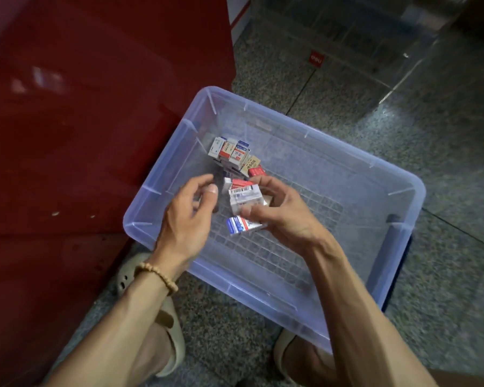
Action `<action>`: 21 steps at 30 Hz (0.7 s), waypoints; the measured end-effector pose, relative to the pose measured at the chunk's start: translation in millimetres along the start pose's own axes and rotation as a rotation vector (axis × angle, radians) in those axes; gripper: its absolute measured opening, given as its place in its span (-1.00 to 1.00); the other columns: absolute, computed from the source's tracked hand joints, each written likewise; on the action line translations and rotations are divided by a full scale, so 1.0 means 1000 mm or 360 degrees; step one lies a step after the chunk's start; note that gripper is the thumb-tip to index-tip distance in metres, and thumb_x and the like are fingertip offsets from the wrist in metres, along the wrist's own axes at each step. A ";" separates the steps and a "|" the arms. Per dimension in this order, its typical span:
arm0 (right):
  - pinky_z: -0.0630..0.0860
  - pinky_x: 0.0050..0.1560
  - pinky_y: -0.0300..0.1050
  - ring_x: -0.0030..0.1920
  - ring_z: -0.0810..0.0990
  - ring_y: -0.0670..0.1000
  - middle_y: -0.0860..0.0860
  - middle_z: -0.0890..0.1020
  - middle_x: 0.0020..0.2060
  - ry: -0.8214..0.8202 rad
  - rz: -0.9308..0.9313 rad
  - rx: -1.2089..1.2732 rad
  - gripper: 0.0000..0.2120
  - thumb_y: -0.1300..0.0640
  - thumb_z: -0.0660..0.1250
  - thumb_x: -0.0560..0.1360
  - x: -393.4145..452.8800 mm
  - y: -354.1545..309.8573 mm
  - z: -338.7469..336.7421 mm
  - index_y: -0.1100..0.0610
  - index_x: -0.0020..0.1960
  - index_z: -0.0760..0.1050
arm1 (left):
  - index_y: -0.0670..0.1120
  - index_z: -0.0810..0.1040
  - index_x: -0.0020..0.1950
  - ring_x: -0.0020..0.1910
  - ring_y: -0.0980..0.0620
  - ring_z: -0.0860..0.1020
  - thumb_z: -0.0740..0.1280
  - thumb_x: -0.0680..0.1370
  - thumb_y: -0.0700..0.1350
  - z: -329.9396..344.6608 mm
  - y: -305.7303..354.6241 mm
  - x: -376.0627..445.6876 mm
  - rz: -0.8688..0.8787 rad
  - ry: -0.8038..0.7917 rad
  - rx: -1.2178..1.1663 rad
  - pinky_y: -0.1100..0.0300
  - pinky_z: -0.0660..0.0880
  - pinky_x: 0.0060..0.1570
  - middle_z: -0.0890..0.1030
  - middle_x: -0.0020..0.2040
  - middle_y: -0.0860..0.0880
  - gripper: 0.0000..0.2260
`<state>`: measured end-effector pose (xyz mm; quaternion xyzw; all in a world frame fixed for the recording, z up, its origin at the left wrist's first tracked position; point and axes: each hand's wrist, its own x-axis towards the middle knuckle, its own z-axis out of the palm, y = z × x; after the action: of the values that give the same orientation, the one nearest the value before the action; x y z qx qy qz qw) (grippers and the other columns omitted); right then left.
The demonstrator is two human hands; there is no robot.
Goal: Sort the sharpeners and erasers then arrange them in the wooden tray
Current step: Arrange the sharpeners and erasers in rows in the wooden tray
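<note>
Crouching over a clear plastic bin on a speckled floor, right hand gripping a stack of small boxed erasers above the bin's gridded bottom. Left hand hovering beside, fingers loosely curled, holding nothing. More boxes lying heaped toward the bin's far left corner, beside a red cabinet.

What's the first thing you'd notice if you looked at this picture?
Probably the big see-through plastic bin on the speckled floor, beside a red cabinet. Over it, the right hand grips a stack of small boxes, and more little boxes lie piled in the bin's far-left corner.
</note>
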<state>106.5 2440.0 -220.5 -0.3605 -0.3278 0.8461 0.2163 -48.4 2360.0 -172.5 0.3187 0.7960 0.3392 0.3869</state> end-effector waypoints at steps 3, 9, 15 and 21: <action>0.61 -0.11 -0.09 -0.20 0.61 0.03 0.09 0.66 -0.13 -0.0216 0.0002 -0.0077 -0.46 0.33 0.60 0.12 -0.012 -0.024 0.012 0.12 0.04 0.52 | -0.02 0.55 0.20 -0.08 0.03 0.66 0.27 0.63 -0.08 -0.012 0.029 0.000 -0.0175 -0.0159 -0.0341 0.07 0.64 -0.15 0.63 0.09 -0.09 -0.83; 0.56 -0.08 0.01 -0.11 0.57 0.13 0.12 0.65 -0.12 -0.0285 -0.0023 -0.0248 -0.42 0.24 0.59 0.11 -0.032 -0.066 0.039 0.14 0.09 0.51 | -0.13 0.64 0.04 -0.17 -0.01 0.68 0.31 0.60 -0.17 -0.025 0.061 -0.018 -0.0008 -0.0175 -0.0388 0.09 0.64 -0.21 0.70 -0.13 -0.12 -0.88; 0.63 -0.17 -0.02 -0.17 0.66 0.09 0.13 0.68 -0.07 -0.0310 0.0002 -0.0395 -0.50 0.33 0.57 0.21 -0.049 -0.105 0.056 0.16 0.11 0.54 | -0.13 0.63 -0.02 -0.25 0.11 0.67 0.31 0.60 -0.19 -0.032 0.088 -0.034 0.0109 0.0001 -0.0529 0.25 0.58 -0.31 0.70 -0.18 -0.06 -0.90; 0.64 -0.28 -0.09 -0.25 0.69 0.06 0.18 0.70 -0.16 -0.0210 -0.0036 -0.0213 -0.53 0.46 0.55 0.21 -0.069 -0.116 0.059 0.28 0.09 0.56 | -0.13 0.59 -0.05 -0.15 -0.06 0.70 0.28 0.62 -0.20 -0.033 0.104 -0.048 0.0010 0.0085 -0.0859 0.11 0.64 -0.21 0.70 -0.12 -0.13 -0.89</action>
<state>122.0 2455.0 -74.4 -0.3140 -0.4012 0.8416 0.1791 -27.0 2372.4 -56.1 0.1973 0.6858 0.5486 0.4357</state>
